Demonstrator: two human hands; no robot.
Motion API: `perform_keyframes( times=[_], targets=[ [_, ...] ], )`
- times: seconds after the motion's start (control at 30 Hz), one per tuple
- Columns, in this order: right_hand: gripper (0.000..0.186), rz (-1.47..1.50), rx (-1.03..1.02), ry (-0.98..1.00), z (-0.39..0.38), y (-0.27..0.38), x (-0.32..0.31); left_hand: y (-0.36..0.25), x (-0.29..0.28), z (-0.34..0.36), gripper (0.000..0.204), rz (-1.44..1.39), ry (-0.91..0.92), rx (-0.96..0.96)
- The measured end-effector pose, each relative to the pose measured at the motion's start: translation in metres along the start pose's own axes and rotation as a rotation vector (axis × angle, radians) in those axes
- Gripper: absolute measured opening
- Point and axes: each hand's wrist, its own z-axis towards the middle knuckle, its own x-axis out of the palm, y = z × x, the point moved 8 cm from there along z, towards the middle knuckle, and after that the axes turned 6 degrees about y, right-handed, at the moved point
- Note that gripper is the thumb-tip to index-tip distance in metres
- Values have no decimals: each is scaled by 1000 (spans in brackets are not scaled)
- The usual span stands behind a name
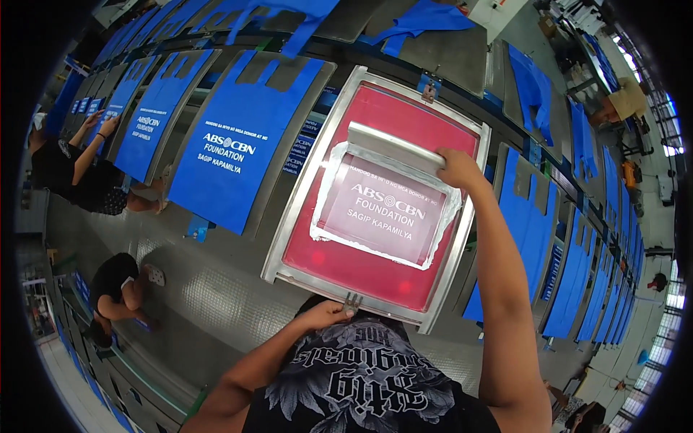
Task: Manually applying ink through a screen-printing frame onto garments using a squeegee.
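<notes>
A silver-framed printing screen point(469, 216) with red-pink mesh point(339, 252) lies in front of me, its pale central panel carrying white lettering and edged with smeared white ink. My right hand point(455, 169) grips the right end of a long metal squeegee point(390, 138), which rests across the top of that panel. My left hand point(325, 315) is closed at the screen's near edge, on a small metal bracket point(352, 303). A metal clamp point(429, 90) sits at the far edge.
Rows of boards with blue bags point(238, 137) extend left and right, some bags printed, others point(512, 216) plain on the visible side. A co-worker point(68, 166) reaches toward a board at the left. Another person point(115, 296) crouches on the lower left. Grey walkway point(202, 303) shows between.
</notes>
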Motion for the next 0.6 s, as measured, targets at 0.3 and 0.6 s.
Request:
perform_keyframes(
  times=[0.3,0.6],
  targets=[
    [52,33,31,-2,-45,44,-12,-78,27,-32,40,35,182,67],
    [42,100,-72,-159,-227,156,67,-65,23,-31,42,7,65,-6]
  ],
)
